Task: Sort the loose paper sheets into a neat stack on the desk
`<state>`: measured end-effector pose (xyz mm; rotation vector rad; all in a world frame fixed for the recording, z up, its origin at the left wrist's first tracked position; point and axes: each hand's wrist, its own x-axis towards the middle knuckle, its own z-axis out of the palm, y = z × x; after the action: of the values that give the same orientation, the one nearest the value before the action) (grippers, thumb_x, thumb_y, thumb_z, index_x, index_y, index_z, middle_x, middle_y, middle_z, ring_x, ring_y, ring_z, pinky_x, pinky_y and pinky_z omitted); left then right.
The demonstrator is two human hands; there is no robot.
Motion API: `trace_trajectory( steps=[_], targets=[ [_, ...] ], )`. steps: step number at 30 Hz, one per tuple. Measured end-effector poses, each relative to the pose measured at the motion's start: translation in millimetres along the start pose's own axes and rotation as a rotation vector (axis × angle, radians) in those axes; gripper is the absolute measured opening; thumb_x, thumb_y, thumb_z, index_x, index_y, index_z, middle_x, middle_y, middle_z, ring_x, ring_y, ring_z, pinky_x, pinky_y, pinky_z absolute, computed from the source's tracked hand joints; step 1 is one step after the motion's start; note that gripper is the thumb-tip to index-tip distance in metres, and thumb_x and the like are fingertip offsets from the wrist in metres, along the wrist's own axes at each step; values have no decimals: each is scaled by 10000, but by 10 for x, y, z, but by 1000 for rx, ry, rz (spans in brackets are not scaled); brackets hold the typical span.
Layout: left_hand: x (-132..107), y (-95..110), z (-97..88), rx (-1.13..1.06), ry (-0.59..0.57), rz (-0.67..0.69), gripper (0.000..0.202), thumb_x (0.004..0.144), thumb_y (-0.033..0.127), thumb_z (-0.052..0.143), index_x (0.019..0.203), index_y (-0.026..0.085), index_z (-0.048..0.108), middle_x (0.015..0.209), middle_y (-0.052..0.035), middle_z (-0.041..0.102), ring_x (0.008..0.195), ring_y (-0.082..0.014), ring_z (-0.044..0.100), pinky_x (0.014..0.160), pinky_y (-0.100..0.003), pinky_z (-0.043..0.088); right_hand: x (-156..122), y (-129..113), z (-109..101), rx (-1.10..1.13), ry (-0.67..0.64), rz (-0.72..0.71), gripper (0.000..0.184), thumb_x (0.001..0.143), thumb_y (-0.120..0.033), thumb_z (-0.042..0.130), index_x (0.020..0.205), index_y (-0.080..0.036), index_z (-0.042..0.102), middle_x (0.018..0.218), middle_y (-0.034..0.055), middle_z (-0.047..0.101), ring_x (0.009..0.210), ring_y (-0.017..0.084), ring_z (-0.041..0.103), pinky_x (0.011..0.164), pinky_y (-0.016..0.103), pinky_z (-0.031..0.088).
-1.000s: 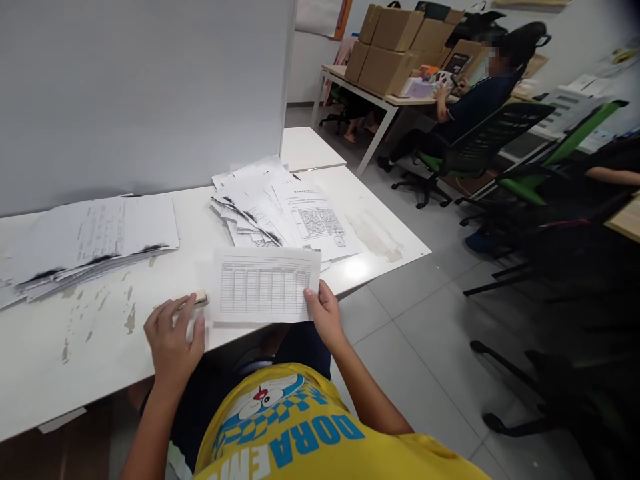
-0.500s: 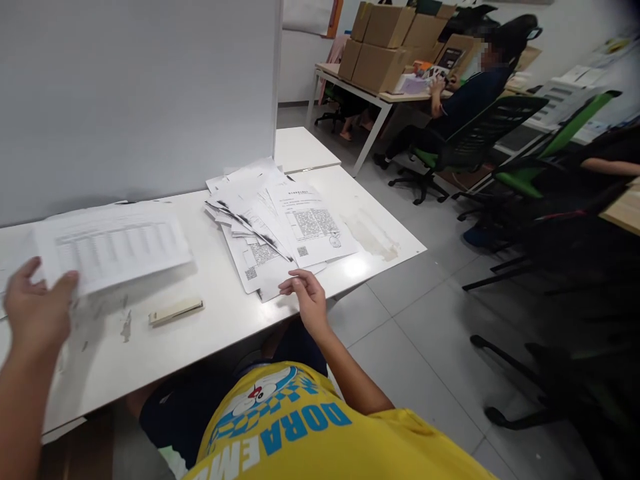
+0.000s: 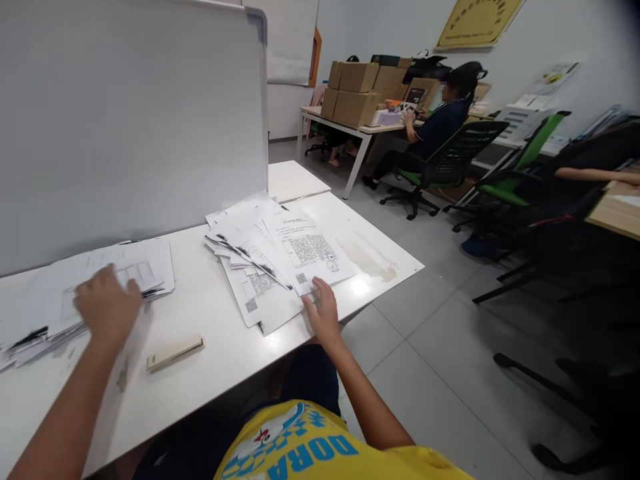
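Note:
My left hand (image 3: pixel 106 305) rests on the left stack of papers (image 3: pixel 145 267) on the white table (image 3: pixel 210 353). It is blurred by motion and its fingers do not show clearly. My right hand (image 3: pixel 323 308) lies with fingers spread on the near edge of the fanned pile of printed sheets (image 3: pixel 270 260) at the table's right end. A small beige stapler-like object (image 3: pixel 175 353) lies on the table between my two hands, touched by neither.
A grey partition (image 3: pixel 130 120) stands behind the table. A person (image 3: pixel 440 127) sits at a far desk stacked with cardboard boxes (image 3: pixel 355 90). Green-and-black office chairs (image 3: pixel 510 173) stand on the tiled floor to the right. Another person's arm (image 3: pixel 595 175) shows at the right edge.
My left hand carried the table-printed sheet left and laid it on the left stack. My right hand let go of it and moved onto the fanned pile.

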<state>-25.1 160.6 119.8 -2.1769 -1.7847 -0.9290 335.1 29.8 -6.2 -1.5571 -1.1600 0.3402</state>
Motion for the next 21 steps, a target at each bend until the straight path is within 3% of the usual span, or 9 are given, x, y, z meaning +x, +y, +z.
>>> trace_trajectory(
  steps=[2,4,6,8,10,13,16,18,21],
  targets=[
    [66,112,143,76,31,1,367,948,388,448,1151,163,655,1116,-130,698,1080,-327,621,922,-517,502,137,36,65,-94,-67,-30,610,855,-489,622,1372,-183,519,1537,178,438,1457,340,346,1188,588,263],
    [137,381,298,65,-31,72,386,931,393,425,1110,174,688,1037,-124,732,1021,-326,645,899,-498,499,216,80,107,-142,-93,-8,603,864,-474,599,1367,-149,530,1564,197,398,1471,355,321,1196,608,228],
    [231,746,461,-39,-129,182,408,931,395,412,1151,181,681,1067,-113,736,1026,-292,653,893,-449,507,223,117,114,-139,-61,26,502,917,-443,512,1304,-130,581,1526,209,449,1443,336,370,1197,601,225],
    [332,1116,644,-103,-310,362,441,923,392,420,1236,184,651,1198,-111,706,1144,-281,622,964,-437,489,188,129,89,-117,0,41,417,958,-417,433,1189,-141,644,1452,202,533,1400,308,427,1195,585,233],
    [406,1417,852,-112,-522,560,516,917,423,439,1358,189,571,1400,-107,599,1324,-281,515,1083,-447,416,150,115,49,-96,63,51,370,967,-402,406,1048,-165,678,1354,188,609,1325,291,494,1168,560,289],
    [413,1681,1164,-71,-697,656,776,875,546,513,1526,158,349,1612,-141,328,1486,-315,307,1178,-461,299,130,74,-7,-40,150,73,312,955,-388,418,937,-197,665,1202,152,672,1175,263,575,1076,486,407],
    [316,1772,1368,-72,-721,690,923,816,599,597,1551,137,284,1618,-183,291,1489,-364,286,1175,-483,293,129,45,-41,35,229,113,300,962,-402,404,947,-218,640,1130,120,678,1106,241,596,1017,427,446],
    [238,1796,1415,-89,-686,718,856,838,528,610,1540,144,308,1588,-184,356,1465,-366,331,1159,-495,312,125,37,-54,63,252,125,308,970,-422,390,956,-226,628,1123,112,674,1107,235,592,1017,415,443],
    [155,1845,1377,-117,-606,770,639,902,290,543,1502,149,373,1500,-186,479,1371,-324,466,1112,-487,365,117,31,-66,87,224,97,309,974,-429,388,966,-227,622,1124,110,670,1111,232,590,1026,416,438]
  ],
)
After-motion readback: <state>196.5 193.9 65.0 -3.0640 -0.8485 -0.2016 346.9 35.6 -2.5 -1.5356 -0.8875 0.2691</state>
